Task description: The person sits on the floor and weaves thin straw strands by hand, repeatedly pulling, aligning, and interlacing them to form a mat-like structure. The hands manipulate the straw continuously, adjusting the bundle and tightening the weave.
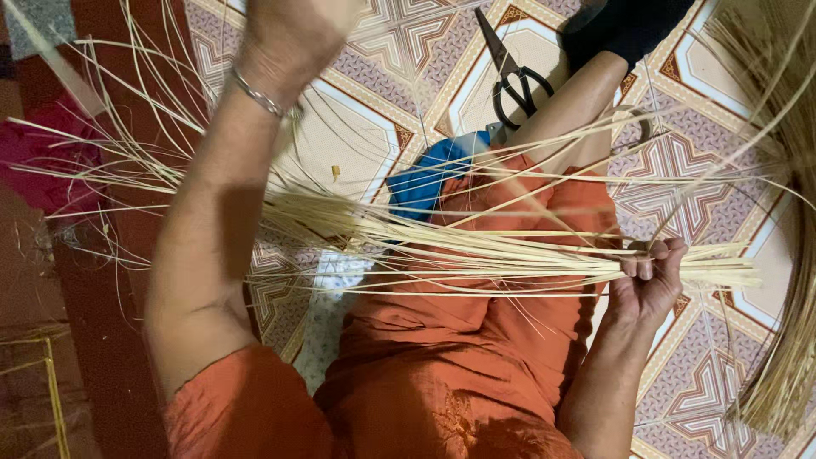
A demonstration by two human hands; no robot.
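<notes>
My right hand (650, 276) is closed around a bundle of thin pale straw strips (476, 246) that lies across my lap, over orange clothing (450, 365). The strips fan out loosely toward the left. My left hand (297, 25) is raised at the top edge, blurred and partly cut off, with a metal bangle (259, 95) on the wrist. Whether it grips a strip I cannot tell. My leg (574, 102) stretches toward the upper right.
Black scissors (514, 81) lie on the patterned tile floor (382, 51) beyond my knee, and a blue cloth (429, 178) sits under the strips. A thick sheaf of strips (790, 255) curves along the right edge. Pink cloth (42, 161) lies at the left.
</notes>
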